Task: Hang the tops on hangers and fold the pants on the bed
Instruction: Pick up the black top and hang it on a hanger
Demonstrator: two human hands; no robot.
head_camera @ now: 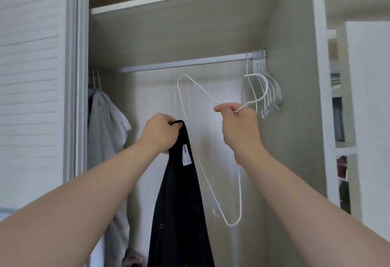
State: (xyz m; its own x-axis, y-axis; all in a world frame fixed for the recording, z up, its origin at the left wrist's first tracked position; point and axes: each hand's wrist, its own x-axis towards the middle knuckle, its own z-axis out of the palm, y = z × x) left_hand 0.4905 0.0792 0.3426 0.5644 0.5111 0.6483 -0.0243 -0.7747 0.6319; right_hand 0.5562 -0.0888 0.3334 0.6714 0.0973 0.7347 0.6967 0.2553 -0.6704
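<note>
While the wardrobe [295, 119] stands open, a black top [179, 203] is gripped at its upper edge by the left hand [160, 133], whose fingers are curled closed round the cloth. The top hangs down from this hand, and a white label [186, 155] is seen on it. A white wire hanger [242, 107] is pinched at its twisted neck by the fingers of the right hand [239, 127] and is held tilted, just right of the top. Behind, empty white hangers [274, 96] are bunched at the right end of the rail [183, 63], and a grey garment [103, 123] is hung at the left end.
</note>
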